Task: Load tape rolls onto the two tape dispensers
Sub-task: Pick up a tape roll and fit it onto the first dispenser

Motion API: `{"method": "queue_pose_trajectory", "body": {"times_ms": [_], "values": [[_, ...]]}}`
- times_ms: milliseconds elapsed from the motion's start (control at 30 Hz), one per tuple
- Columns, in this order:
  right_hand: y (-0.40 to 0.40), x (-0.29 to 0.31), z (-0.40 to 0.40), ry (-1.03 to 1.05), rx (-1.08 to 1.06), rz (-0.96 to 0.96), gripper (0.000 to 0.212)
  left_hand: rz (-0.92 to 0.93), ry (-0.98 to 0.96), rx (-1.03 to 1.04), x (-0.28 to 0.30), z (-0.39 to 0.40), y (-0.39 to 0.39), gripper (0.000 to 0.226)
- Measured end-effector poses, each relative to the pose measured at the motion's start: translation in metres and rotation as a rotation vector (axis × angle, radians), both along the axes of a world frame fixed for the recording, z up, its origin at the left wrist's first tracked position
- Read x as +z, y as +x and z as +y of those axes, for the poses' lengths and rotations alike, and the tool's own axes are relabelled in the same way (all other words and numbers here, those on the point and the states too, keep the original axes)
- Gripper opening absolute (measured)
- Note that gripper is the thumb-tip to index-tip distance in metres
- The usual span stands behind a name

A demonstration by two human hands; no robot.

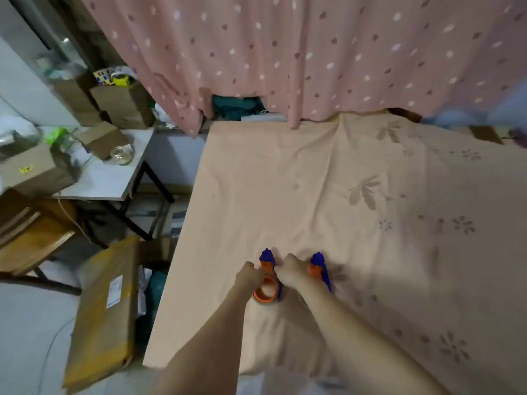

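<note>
A bed (370,195) spread with a beige flower-print sheet carries everything, and the work sits close to its near edge, toward the left corner, below a pink dotted curtain (285,52) that hangs over the far edge. Two blue-and-orange tape dispensers lie side by side there, noses pointing at the far edge: the left dispenser (268,259) and, just beside it, the right dispenser (319,266). At the near end of the left one a tape roll (266,292) shows its orange hub ring through clear tape; whether it is fully seated on the hub I cannot tell. The left hand (249,276) is curled at the roll's left rim and seems to grip it, though the fingertips are hidden. The right hand (291,272) is bunched between the two dispensers, knuckles up; what it pinches, if anything, I cannot make out. No second roll is visible. These look like light, rigid plastic tools with a serrated cutter at the nose, so the handle or side plates are probably the safer hold. The roll is likely stiff and smooth-sided; gripping its outer rim should work best, since the soft sheet gives little support.
</note>
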State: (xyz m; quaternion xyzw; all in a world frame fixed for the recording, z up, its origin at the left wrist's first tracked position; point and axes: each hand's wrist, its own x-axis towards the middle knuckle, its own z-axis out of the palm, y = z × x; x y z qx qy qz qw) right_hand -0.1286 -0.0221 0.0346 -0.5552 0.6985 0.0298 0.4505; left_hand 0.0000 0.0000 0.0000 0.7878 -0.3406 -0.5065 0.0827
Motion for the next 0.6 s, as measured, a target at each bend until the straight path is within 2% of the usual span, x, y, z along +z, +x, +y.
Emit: {"method": "queue_pose_trajectory", "body": {"times_ms": [100, 233, 367, 433, 600], "values": [[0.004, -0.014, 0.001, 0.096, -0.028, -0.010, 0.041, 0.071, 0.099, 0.063, -0.006, 0.002, 0.001, 0.064], [0.009, -0.038, 0.003, 0.194, 0.032, 0.012, 0.039, 0.186, 0.197, 0.111, -0.013, 0.004, 0.005, 0.063], [0.015, -0.048, 0.001, 0.227, 0.074, 0.072, 0.037, 0.288, 0.184, 0.094, -0.011, 0.007, 0.006, 0.063], [0.017, -0.049, 0.000, 0.230, 0.121, 0.107, 0.032, 0.285, 0.159, 0.085, -0.012, 0.006, 0.010, 0.072], [0.017, -0.055, -0.003, 0.187, 0.121, 0.124, 0.029, 0.277, 0.147, 0.078, -0.022, 0.005, 0.017, 0.076]]}}
